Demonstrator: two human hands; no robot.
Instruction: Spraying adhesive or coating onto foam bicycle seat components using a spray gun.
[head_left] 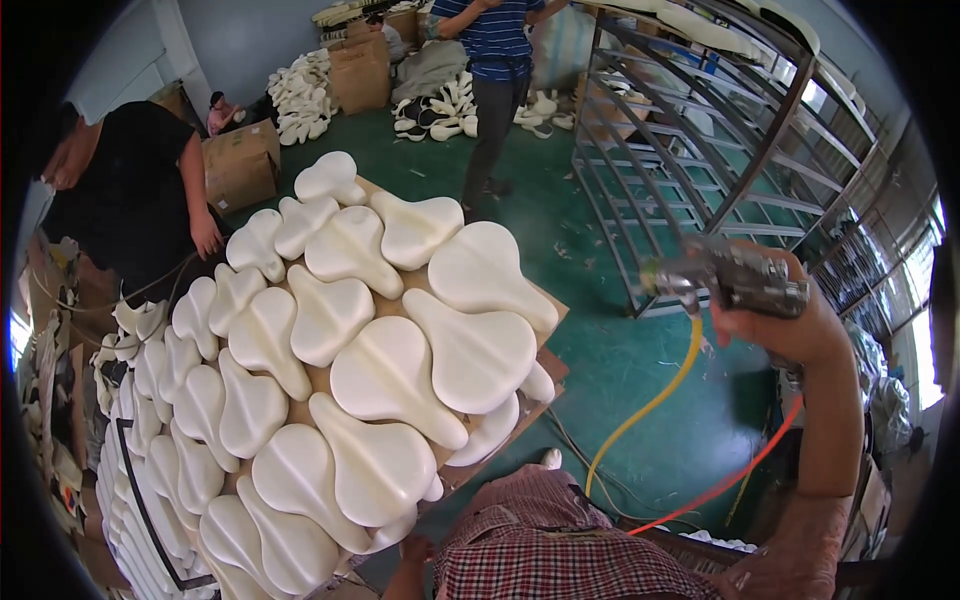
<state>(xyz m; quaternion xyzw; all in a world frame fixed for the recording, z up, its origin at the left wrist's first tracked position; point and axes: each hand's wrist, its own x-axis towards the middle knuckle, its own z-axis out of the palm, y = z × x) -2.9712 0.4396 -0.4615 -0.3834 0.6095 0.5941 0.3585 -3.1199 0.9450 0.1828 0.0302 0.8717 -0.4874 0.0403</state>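
Observation:
My right hand is raised at the right, its fingers wrapped round a spray gun that points left. A yellow hose hangs below the gun, and a red hose trails beneath my right forearm. On the left, white saddle-shaped foam pads cover a board in close rows, their smooth domed sides up. My left hand is low beside the near edge of the pads; its fingers are too small and dim to make out.
A metal rack stands at the far right with pads on top. Across the pads is a person in black; another in a striped shirt stands beyond. Cardboard boxes and heaped pads lie at the back on the green floor.

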